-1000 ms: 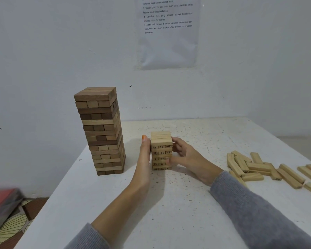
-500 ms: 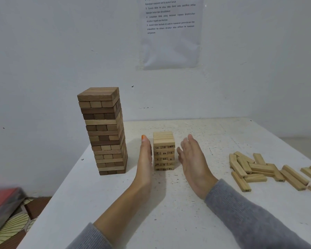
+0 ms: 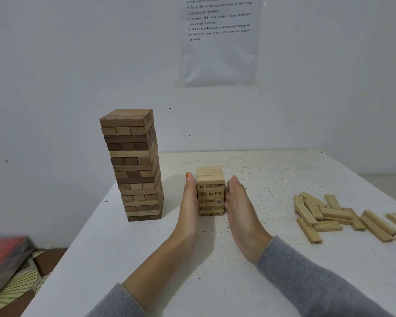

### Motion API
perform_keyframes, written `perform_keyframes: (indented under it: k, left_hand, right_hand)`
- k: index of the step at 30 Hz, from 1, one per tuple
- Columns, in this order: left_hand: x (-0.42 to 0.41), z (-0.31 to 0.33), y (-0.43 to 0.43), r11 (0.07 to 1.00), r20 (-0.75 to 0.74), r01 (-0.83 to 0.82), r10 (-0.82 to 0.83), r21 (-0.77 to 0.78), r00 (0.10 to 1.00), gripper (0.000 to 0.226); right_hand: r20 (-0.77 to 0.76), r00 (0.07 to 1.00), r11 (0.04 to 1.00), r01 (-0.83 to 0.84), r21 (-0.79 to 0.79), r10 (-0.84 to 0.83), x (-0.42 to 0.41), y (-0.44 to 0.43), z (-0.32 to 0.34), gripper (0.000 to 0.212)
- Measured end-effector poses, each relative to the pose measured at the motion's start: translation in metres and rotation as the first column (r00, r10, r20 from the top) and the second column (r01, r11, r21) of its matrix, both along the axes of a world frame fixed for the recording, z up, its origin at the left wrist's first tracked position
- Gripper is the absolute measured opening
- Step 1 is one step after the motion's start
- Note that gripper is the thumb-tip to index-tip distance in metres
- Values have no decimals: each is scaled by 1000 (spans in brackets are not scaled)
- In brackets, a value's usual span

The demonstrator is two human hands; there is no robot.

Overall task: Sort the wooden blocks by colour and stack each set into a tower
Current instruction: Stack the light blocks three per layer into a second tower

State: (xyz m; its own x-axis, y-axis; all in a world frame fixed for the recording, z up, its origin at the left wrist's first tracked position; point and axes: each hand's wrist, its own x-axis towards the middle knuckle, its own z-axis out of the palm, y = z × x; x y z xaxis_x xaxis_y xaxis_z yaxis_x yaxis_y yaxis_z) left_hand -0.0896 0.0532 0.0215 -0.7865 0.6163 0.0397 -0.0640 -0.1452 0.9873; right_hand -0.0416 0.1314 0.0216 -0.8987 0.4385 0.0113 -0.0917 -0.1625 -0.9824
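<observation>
Both hands have closed in on the short pale tower since half a second ago, when we saw a clear gap between each palm and the blocks. The right hand, which then stood off to the side, now lies flat against the tower's right face, and the left hand presses flat against the left face. A second ago the right hand's fingers were curled round the stack; now we find the fingers of both hands straight and held together, gripping nothing, the palms simply squeezing the stack between them. An orange-nailed fingertip of the left hand reaches up near the tower's top edge. The pale tower stands upright near the middle of the white table, its near face showing rows of printed numbers, and it has kept its place. To its left, apart from it, the taller tower of mixed brown blocks stands as before near the table's left edge. Well to the right we see loose pale blocks scattered on the table. A printed sheet hangs on the wall behind, and a red object lies blurred at lower left, beside the table.
</observation>
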Motion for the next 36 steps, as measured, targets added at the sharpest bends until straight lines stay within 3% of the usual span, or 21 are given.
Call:
perform_keyframes:
  k: [3, 9, 15, 27, 36]
  left_hand:
    - [0, 1, -1, 1000, 6, 3, -3, -2, 1000, 50]
    - [-10, -8, 0, 1000, 9, -15, 15, -26, 1000, 54]
    - [-5, -5, 0, 1000, 24, 18, -19, 5, 1000, 53]
    - [-3, -7, 3, 999, 41, 25, -26, 29, 999, 55]
    - [-7, -8, -1, 999, 41, -2, 3, -41, 999, 62]
  right_hand:
    - [11, 1000, 1000, 21, 8, -21, -1, 0, 0, 30]
    - [46, 999, 1000, 22, -1, -22, -2, -1, -1, 45]
    - [58, 997, 999, 46, -18, -45, -4, 4, -4, 33]
    - [91, 996, 999, -23, 29, 21, -7, 4, -13, 46]
    - [139, 990, 999, -33, 34, 28, -8, 6, -18, 55]
